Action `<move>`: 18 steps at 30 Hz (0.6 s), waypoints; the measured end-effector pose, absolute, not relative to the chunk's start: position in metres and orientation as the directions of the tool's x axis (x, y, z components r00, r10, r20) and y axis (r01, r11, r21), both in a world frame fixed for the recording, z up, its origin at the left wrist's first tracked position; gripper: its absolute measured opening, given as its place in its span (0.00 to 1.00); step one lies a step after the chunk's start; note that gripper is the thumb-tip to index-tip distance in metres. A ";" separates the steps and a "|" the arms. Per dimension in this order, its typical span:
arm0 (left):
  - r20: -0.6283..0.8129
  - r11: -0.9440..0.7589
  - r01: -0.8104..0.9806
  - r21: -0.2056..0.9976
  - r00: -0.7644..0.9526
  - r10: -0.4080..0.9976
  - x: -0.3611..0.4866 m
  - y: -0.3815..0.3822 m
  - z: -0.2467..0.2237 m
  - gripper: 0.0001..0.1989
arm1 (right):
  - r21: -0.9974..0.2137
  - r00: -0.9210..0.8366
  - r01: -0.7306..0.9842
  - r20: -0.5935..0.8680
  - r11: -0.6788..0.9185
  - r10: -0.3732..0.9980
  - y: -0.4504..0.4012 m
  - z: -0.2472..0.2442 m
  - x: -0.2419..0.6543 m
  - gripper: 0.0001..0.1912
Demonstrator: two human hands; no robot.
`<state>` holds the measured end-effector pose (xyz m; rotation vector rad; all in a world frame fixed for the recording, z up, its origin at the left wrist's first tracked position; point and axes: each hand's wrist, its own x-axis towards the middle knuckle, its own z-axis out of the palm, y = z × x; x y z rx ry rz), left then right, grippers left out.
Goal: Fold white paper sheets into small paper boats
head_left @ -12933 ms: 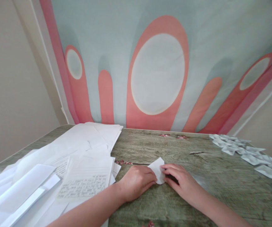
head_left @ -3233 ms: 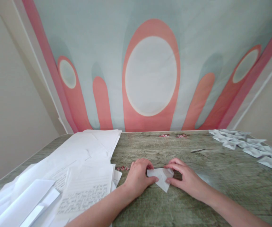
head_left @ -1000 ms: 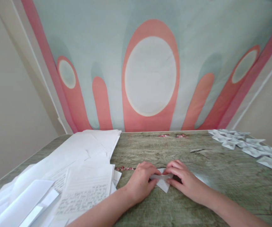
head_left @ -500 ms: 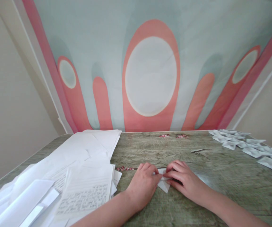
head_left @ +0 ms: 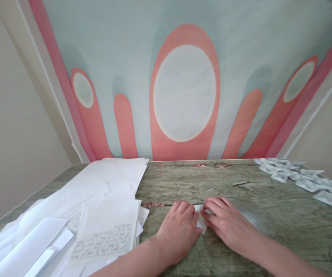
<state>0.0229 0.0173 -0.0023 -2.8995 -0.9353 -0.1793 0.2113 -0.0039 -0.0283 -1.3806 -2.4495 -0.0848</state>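
Observation:
A small folded piece of white paper [head_left: 201,222] lies on the wood-patterned table between my two hands, partly covered by both. My left hand [head_left: 180,227] grips its left side, with the thumb at the near corner and the other fingers curled. From the right, my right hand [head_left: 222,216] closes its fingers on the paper's other side. The fingertips hide much of the folds.
Loose white sheets [head_left: 108,177], some with handwriting [head_left: 105,240], are heaped at the left. Folded paper strips [head_left: 35,246] lie on the near part of the heap. Several folded paper pieces [head_left: 310,184] line the table's right side. A patterned backdrop [head_left: 131,50] rises behind the table.
My left thumb has moved down to the paper's near corner, and my left hand has shifted slightly right. My right fingers have drawn closer together over the paper, covering more of it.

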 end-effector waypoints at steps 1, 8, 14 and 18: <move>0.137 -0.809 0.586 -0.052 0.806 0.575 0.023 0.017 -0.003 0.15 | -0.081 -0.473 0.852 0.306 0.518 0.826 -0.005 -0.028 0.212 0.06; 0.132 -0.804 0.592 -0.059 0.803 0.582 0.025 0.016 -0.005 0.17 | 0.071 -0.414 0.909 0.254 0.410 0.874 -0.009 -0.030 0.214 0.04; 0.119 -0.811 0.584 -0.042 0.809 0.576 0.024 0.017 -0.003 0.16 | 0.071 -0.375 0.927 0.233 0.369 0.897 -0.014 -0.029 0.220 0.06; 0.136 -0.805 0.593 -0.024 0.800 0.585 0.023 0.017 -0.005 0.18 | 0.048 -0.409 0.911 0.238 0.410 0.881 -0.013 -0.028 0.223 0.12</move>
